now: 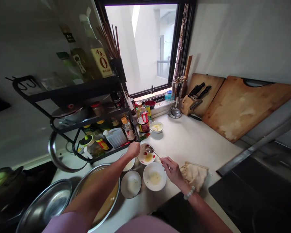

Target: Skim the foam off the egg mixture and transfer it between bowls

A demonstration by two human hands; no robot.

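Coming in from the right, my right hand [170, 169] holds the thin handle of a metal spoon [149, 149]. The spoon's bowl is over a small plate with red patterns [142, 159], which has some yellow stuff on it. My left hand [134, 150] is closed at the plate's upper left edge; what its fingers hold, if anything, is hidden. Below the plate stand a white bowl with pale liquid [145, 186] and another bowl [124, 193]. A smaller bowl [128, 169] sits partly under my left forearm.
A large metal basin [118, 189] of yellowish-brown liquid lies beneath my left arm, beside an empty steel basin [52, 197]. The black rack [87, 119] carries bottles. A folded cloth [196, 174], a bowl of pale chopped pieces [156, 127], a knife block [188, 103] and cutting boards [247, 106] are to the right.
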